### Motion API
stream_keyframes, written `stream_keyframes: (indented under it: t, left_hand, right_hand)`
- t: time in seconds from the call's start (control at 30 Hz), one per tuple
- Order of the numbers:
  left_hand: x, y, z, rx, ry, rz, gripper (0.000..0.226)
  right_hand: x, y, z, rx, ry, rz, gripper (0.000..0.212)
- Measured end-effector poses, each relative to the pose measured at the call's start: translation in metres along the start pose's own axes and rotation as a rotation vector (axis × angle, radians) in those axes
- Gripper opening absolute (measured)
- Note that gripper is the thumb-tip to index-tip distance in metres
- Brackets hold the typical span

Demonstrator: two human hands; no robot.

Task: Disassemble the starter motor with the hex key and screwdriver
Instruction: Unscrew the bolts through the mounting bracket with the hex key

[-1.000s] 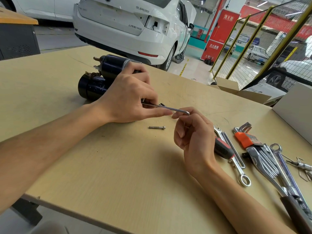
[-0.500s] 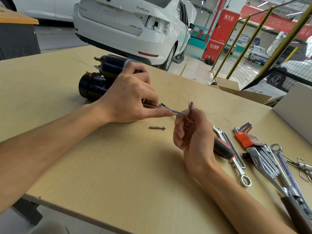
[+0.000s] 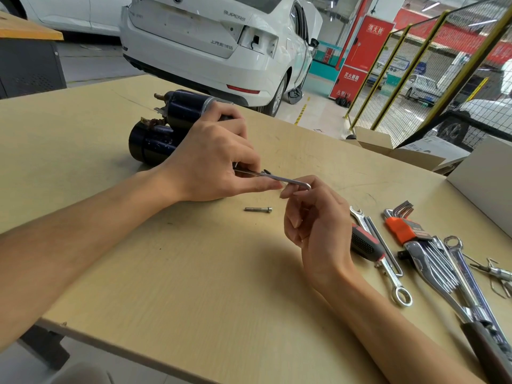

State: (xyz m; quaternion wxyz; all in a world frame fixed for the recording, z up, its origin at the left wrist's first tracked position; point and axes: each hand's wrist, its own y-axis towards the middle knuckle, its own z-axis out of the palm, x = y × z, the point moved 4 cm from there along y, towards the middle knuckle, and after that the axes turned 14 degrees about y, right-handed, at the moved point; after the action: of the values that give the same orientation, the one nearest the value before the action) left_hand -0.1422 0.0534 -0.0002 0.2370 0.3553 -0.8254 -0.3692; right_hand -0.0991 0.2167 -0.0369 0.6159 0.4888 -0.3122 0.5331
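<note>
The black starter motor (image 3: pixel 155 139) lies on its side at the far left of the table, its copper terminals pointing left. My left hand (image 3: pixel 210 164) covers its near end and steadies the long shaft of a silver hex key (image 3: pixel 279 178) between thumb and fingers. The key's bent end reaches my right hand (image 3: pixel 315 223), whose fingertips pinch it, short arm lying flat. One loose bolt (image 3: pixel 258 209) lies on the table just below the key. A red-and-black screwdriver handle (image 3: pixel 364 243) lies right of my right hand.
Right of the hands lie combination wrenches (image 3: pixel 388 270), an orange-holdered hex key set (image 3: pixel 400 225), a ratchet with a wrench bundle (image 3: pixel 440 267) and small pliers (image 3: pixel 496 273). Cardboard boxes (image 3: pixel 388 151) sit at the far right. A white car (image 3: pixel 216 42) stands behind the table.
My right fingers have turned the hex key: its short arm pointed up half a second ago and now lies flat again. The left hand, motor and bolt have not moved.
</note>
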Motion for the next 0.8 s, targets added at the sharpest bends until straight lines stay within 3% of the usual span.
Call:
stream_keyframes:
  t: [0.17, 0.47, 0.6, 0.8]
  left_hand:
    - [-0.0004, -0.0003, -0.0004, 0.008, -0.022, -0.024, 0.044]
    - [-0.0006, -0.0004, 0.0000, 0.014, -0.032, -0.025, 0.042]
    - [-0.0009, -0.0012, -0.0005, 0.002, -0.029, -0.017, 0.041]
    - [0.0002, -0.0010, 0.0003, -0.007, -0.017, -0.007, 0.040]
  right_hand:
    - [0.0016, -0.0004, -0.0002, -0.040, -0.037, -0.008, 0.045]
    - [-0.0030, 0.0014, -0.0042, -0.157, 0.026, 0.067, 0.029]
    - [-0.0024, 0.0012, -0.0010, -0.098, 0.076, 0.093, 0.046]
    - [-0.0018, 0.0011, 0.0010, -0.001, 0.068, 0.043, 0.031]
